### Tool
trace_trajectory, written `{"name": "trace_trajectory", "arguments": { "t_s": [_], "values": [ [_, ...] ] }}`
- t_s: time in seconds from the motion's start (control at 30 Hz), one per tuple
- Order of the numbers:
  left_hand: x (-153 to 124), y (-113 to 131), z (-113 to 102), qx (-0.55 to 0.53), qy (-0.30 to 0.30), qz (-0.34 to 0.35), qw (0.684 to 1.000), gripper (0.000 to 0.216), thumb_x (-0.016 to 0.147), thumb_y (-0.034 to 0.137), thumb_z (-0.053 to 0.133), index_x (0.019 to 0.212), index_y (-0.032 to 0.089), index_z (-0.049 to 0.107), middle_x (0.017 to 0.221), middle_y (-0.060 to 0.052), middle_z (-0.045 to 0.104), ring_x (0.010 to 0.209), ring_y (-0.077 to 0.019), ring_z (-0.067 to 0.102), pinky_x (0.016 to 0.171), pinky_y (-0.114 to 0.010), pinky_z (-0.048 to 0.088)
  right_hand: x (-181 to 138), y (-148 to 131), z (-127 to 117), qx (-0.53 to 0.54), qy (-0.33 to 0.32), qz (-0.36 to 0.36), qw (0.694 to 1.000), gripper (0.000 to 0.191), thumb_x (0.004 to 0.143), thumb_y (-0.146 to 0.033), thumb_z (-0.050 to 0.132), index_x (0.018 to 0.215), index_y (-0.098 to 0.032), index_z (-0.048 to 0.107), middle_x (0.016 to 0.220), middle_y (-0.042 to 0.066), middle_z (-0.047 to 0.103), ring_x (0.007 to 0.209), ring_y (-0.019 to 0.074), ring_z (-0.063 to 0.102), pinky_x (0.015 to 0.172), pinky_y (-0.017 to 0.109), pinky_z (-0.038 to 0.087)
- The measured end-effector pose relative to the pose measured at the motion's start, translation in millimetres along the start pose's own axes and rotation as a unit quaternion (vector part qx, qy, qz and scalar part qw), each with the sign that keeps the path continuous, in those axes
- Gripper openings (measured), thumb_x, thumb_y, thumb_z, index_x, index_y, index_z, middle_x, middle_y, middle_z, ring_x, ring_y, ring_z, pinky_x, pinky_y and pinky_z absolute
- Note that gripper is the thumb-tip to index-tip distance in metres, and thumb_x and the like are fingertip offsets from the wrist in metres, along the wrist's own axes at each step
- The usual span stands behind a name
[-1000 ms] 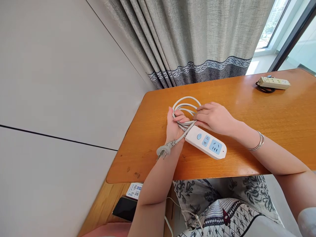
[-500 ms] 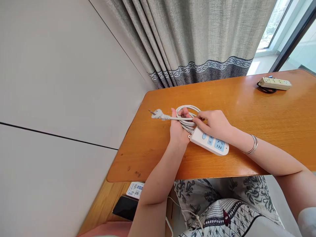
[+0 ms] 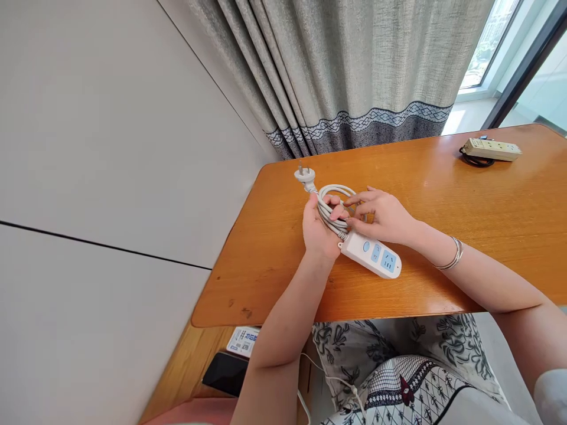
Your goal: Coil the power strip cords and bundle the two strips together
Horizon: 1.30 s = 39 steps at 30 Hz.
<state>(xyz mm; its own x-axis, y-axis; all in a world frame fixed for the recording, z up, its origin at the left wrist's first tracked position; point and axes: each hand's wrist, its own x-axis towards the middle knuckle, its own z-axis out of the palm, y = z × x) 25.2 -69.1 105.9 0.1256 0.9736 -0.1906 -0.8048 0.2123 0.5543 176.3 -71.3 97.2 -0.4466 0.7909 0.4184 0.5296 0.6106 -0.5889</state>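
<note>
A white power strip with blue socket panels rests at a slant near the table's front edge. Its pale grey cord is gathered into a loose coil at the strip's left end. My left hand, palm up, has its fingers curled around the coil. Above that hand the plug sticks out with its prongs pointing up and away. My right hand is over the coil's right side, thumb and fingers apart, fingertips at or close to the cord; whether they touch it is hard to tell.
A second, cream power strip with a black cord lies at the far right of the wooden table. A curtain hangs behind the table, and a pale wall panel borders the left. A dark phone sits below the table.
The plug has swung from pointing left to pointing up and away. My left fingers have closed over the coil. My right fingers have let go of the plug's end of the cord and spread.
</note>
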Motion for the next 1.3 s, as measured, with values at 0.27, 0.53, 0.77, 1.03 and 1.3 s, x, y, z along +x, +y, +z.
{"name": "trace_trajectory", "arguments": {
  "t_s": [0.27, 0.53, 0.77, 1.03, 1.3],
  "values": [
    [-1, 6, 0, 0.058, -0.046, 0.010, 0.997, 0.056, 0.100, 0.062, 0.035, 0.063, 0.020, 0.036, 0.044, 0.010, 0.024, 0.030, -0.0028, 0.016, 0.037, -0.018, 0.029, 8, 19, 10, 0.292, 0.143, 0.189, 0.927, 0.051, 0.095, -0.053, 0.055, 0.135, -0.023, 0.051, 0.146, 0.012, 0.051, 0.133, 0.0216, 0.050, 0.108, 0.040, 0.045],
    [-4, 4, -8, 0.090, -0.105, -0.048, 0.989, 0.057, 0.098, 0.065, 0.034, 0.062, 0.022, 0.032, 0.040, 0.012, 0.015, 0.027, -0.0033, 0.008, 0.034, -0.019, 0.024, 15, -1, 4, 0.599, 0.009, 0.313, 0.737, 0.029, 0.100, -0.045, 0.052, 0.102, -0.018, 0.061, 0.077, 0.000, 0.062, 0.064, 0.0108, 0.059, 0.069, 0.025, 0.054],
    [-3, 9, -11, 0.108, -0.120, -0.068, 0.984, 0.057, 0.099, 0.065, 0.026, 0.065, 0.021, 0.037, 0.041, 0.013, 0.014, 0.027, -0.0027, 0.002, 0.034, -0.019, 0.022, 14, -1, -19, 0.676, -0.076, 0.316, 0.661, 0.032, 0.105, -0.030, 0.037, 0.088, -0.016, 0.061, 0.054, -0.008, 0.028, 0.045, 0.0077, 0.024, 0.050, 0.019, 0.035],
    [-3, 6, -2, 0.159, -0.131, -0.078, 0.975, 0.062, 0.103, 0.054, 0.018, 0.074, 0.017, 0.059, 0.039, 0.009, 0.025, 0.025, -0.0054, 0.021, 0.035, -0.019, 0.032, 14, -2, -15, 0.607, -0.045, 0.326, 0.724, 0.055, 0.100, -0.065, 0.037, 0.068, -0.020, 0.043, 0.048, -0.012, 0.015, 0.042, 0.0064, 0.009, 0.042, 0.017, 0.026],
    [7, 4, -5, 0.182, -0.058, -0.067, 0.979, 0.039, 0.099, 0.039, 0.036, 0.088, 0.015, 0.065, 0.065, -0.001, 0.061, 0.039, -0.0072, 0.047, 0.044, -0.022, 0.045, 16, 3, -10, 0.572, 0.025, 0.352, 0.741, 0.053, 0.101, -0.059, 0.041, 0.066, -0.020, 0.042, 0.046, -0.012, 0.016, 0.042, 0.0048, 0.010, 0.039, 0.016, 0.023]
  ]
}}
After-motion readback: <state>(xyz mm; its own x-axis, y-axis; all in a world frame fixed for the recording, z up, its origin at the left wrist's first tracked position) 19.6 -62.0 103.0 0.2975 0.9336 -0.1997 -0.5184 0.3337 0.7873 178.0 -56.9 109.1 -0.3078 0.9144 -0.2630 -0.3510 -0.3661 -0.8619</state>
